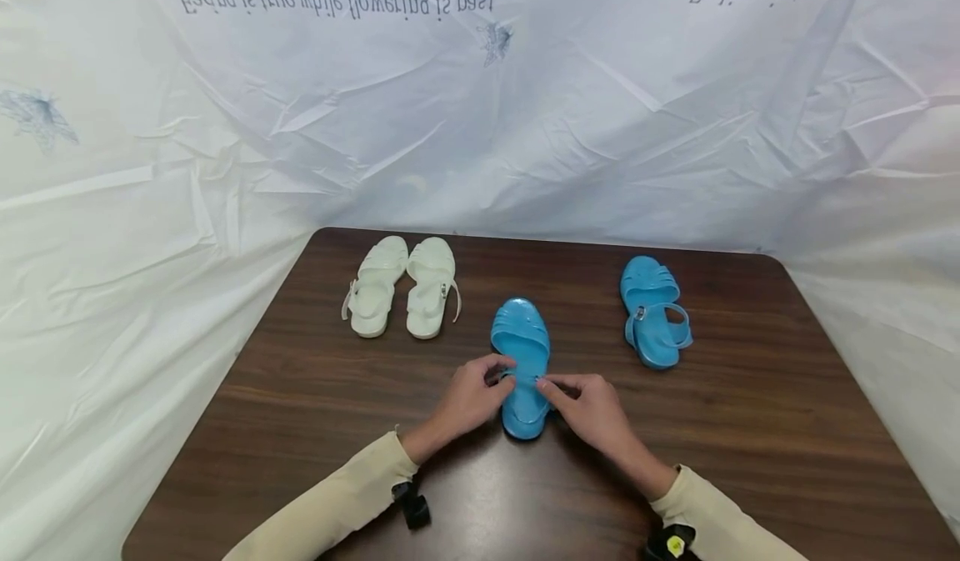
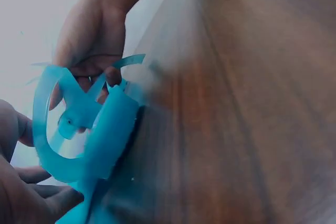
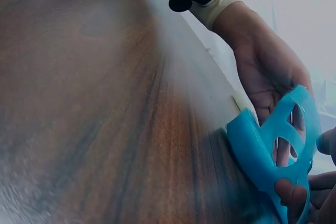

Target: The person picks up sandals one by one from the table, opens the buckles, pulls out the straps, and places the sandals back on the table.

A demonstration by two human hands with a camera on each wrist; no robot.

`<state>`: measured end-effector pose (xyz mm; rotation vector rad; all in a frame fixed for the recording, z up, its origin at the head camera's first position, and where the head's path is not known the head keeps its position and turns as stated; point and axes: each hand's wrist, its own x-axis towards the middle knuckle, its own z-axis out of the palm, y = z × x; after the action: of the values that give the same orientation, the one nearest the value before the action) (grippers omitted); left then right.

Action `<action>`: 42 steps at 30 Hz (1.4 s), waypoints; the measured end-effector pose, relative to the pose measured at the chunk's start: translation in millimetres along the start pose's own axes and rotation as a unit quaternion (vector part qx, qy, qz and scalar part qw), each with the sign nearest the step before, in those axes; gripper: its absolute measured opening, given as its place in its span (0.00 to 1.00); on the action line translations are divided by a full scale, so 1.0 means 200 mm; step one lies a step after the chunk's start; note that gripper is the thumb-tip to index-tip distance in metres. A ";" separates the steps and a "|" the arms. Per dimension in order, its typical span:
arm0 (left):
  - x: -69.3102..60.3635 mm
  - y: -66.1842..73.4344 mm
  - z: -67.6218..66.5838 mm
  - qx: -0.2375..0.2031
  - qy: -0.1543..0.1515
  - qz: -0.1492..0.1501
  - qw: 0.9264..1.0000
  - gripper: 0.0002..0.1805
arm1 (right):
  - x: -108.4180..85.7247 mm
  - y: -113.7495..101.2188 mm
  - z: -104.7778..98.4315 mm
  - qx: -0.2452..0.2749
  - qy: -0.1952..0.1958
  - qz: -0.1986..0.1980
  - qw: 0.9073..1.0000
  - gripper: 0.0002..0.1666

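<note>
A blue sandal (image 1: 522, 340) lies upright on the table, its toe pointing away from me. My left hand (image 1: 471, 394) pinches its ankle strap on the left side, thumb and forefinger close together. On the right side, my right hand (image 1: 592, 409) pinches the strap near the buckle area. The left wrist view shows the strap (image 2: 41, 124) arching above the heel, with a loose strap end near the right hand (image 2: 94, 40). In the right wrist view, fingers of the right hand (image 3: 320, 187) curl around the strap's lower part; the buckle itself is hidden.
A second blue sandal (image 1: 654, 315) lies at the back right, its strap looped to the side. Two white sandals (image 1: 382, 265) stand side by side at the back left. The brown wooden table (image 1: 750, 394) meets a white printed sheet (image 1: 525, 127) behind.
</note>
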<state>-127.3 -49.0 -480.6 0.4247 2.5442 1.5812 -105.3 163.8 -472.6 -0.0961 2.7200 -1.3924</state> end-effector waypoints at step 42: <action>0.31 0.02 -0.09 0.099 -0.317 0.131 0.934 0.17 | -0.01 0.06 -0.03 0.034 -0.033 0.029 0.998 0.04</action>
<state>-190.5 -44.8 -465.2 1.1298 2.1897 1.0062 -104.1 175.1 -479.3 -0.0565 2.5982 -1.4378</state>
